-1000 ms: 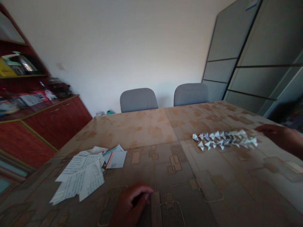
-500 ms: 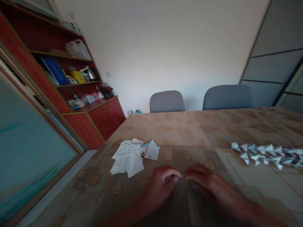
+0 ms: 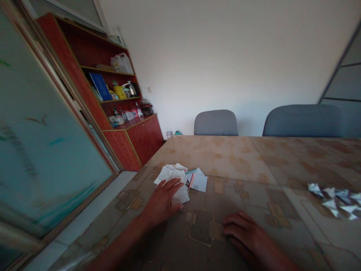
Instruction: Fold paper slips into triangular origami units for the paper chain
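My left hand [image 3: 166, 197] reaches over a loose pile of printed paper slips [image 3: 182, 195], its fingers apart and thumb out to the side. Whether the fingertips touch the top slip I cannot tell. Beside the pile, to its right, lies a pale card [image 3: 199, 183] with a red edge. My right hand [image 3: 244, 229] rests on the patterned tablecloth [image 3: 201, 227], fingers loosely bent and slightly apart, and no object shows in it. Its underside is hidden.
Several small folded paper pieces [image 3: 332, 206] lie at the table's right side. Two grey chairs [image 3: 216, 123] stand beyond the far edge. At the left are a red cabinet [image 3: 143, 135] with filled shelves and a frosted glass door [image 3: 56, 150].
My hands were close together in front of me. The left has moved left onto the paper pile and spread its fingers; the right has lowered to the table. The view has turned left.
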Demonstrator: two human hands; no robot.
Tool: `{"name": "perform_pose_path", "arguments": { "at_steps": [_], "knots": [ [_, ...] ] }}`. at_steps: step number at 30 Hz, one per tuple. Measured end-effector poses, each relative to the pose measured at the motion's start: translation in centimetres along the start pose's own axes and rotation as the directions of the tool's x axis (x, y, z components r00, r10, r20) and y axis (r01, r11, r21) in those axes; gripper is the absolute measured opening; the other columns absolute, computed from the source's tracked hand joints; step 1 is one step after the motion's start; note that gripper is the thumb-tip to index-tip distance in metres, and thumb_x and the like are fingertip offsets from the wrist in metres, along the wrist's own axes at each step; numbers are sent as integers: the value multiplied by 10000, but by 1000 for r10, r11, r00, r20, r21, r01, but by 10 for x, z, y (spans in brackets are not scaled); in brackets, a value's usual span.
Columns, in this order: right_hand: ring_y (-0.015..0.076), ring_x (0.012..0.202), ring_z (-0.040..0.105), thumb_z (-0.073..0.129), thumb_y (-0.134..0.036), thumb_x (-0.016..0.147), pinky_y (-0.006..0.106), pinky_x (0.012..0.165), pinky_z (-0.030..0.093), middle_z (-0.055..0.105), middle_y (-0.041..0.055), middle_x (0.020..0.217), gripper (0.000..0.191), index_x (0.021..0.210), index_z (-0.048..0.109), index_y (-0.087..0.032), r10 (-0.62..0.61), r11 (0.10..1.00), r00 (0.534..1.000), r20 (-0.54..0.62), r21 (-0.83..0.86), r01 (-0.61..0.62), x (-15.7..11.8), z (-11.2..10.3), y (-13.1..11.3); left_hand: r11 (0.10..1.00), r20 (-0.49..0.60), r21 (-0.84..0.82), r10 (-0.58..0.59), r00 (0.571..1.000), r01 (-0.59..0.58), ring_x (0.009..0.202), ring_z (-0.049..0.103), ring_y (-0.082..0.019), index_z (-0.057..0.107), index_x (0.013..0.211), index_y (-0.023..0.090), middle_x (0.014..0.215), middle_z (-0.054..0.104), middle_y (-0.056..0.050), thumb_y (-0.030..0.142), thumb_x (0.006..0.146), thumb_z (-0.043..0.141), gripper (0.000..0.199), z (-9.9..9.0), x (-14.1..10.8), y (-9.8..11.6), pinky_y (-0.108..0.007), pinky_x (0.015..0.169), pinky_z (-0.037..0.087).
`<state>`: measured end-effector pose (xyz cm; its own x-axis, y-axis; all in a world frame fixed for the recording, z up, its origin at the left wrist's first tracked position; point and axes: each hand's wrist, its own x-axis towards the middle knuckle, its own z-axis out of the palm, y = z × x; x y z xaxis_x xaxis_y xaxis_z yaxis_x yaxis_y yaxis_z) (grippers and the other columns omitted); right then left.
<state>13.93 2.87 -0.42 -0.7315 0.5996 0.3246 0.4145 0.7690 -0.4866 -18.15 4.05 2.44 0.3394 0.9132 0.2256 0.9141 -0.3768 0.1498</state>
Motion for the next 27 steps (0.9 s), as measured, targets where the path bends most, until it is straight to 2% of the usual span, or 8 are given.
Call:
{"name": "perform_pose_path", "arguments": {
  "at_steps": [4, 9, 12, 16, 19, 24, 27],
  "knots": [
    [200, 915, 614, 475, -157, 940, 307, 785, 514, 672, 63, 977, 181, 928, 645, -219, 5, 1000, 1000, 13, 1, -5, 2, 2, 1, 997, 56, 71, -15, 998, 11, 1353, 389, -302, 496, 1350, 204, 1461, 451, -121, 367, 794, 682, 609, 6, 6, 17, -535, 1143, 198],
    [206, 877, 616, 473, -162, 938, 311, 750, 513, 672, 64, 930, 181, 902, 642, -216, 2, 1000, 1000, 3, 3, -2, 5, 2, 2, 999, 71, 32, 30, 997, -32, 1357, 389, -254, 456, 1377, 239, 1454, 466, -89, 298, 859, 618, 546, 9, 31, 29, -503, 1154, 182],
    [207, 876, 613, 465, -157, 939, 314, 750, 509, 670, 71, 935, 190, 904, 646, -207, -3, 1000, 1000, -1, 5, 3, 5, 2, 3, 998, 122, 32, 52, 991, -56, 1374, 360, -272, 406, 1416, 232, 1478, 432, -97, 275, 820, 648, 644, 6, 37, 22, -524, 1149, 173],
    [208, 886, 604, 450, -161, 949, 323, 759, 502, 664, 79, 950, 198, 919, 643, -196, 11, 1000, 1000, 17, 16, -11, 3, 3, 4, 999, 194, 23, 35, 980, -40, 1373, 348, -327, 389, 1435, 169, 1500, 381, -152, 379, 768, 691, 762, -1, 26, 0, -530, 1138, 193],
    [206, 893, 598, 437, -149, 951, 327, 767, 498, 655, 74, 949, 211, 924, 640, -198, 38, 999, 998, 44, 23, -39, 6, 3, 4, 999, 198, 21, 30, 980, -35, 1369, 360, -317, 413, 1425, 183, 1498, 391, -136, 392, 821, 638, 678, -3, 17, -11, -499, 1147, 192],
    [210, 1008, 585, 473, -116, 923, 347, 886, 484, 646, 81, 1079, 199, 1030, 622, -192, 128, 992, 991, 40, -25, -127, 35, -1, 0, 997, 202, 69, 28, 979, -43, 1379, 357, -261, 448, 1390, 222, 1487, 418, -99, 356, 889, 563, 531, 0, 17, -6, -509, 1157, 164],
    [250, 1094, 567, 560, -101, 851, 391, 955, 461, 635, 122, 1169, 311, 1156, 592, -154, 126, 985, 992, 13, -123, -124, 67, 4, -1, 996, 170, 73, 42, 985, -55, 1365, 381, -254, 416, 1409, 212, 1465, 450, -100, 351, 895, 559, 552, 2, 18, -4, -511, 1158, 172]
  ]
}}
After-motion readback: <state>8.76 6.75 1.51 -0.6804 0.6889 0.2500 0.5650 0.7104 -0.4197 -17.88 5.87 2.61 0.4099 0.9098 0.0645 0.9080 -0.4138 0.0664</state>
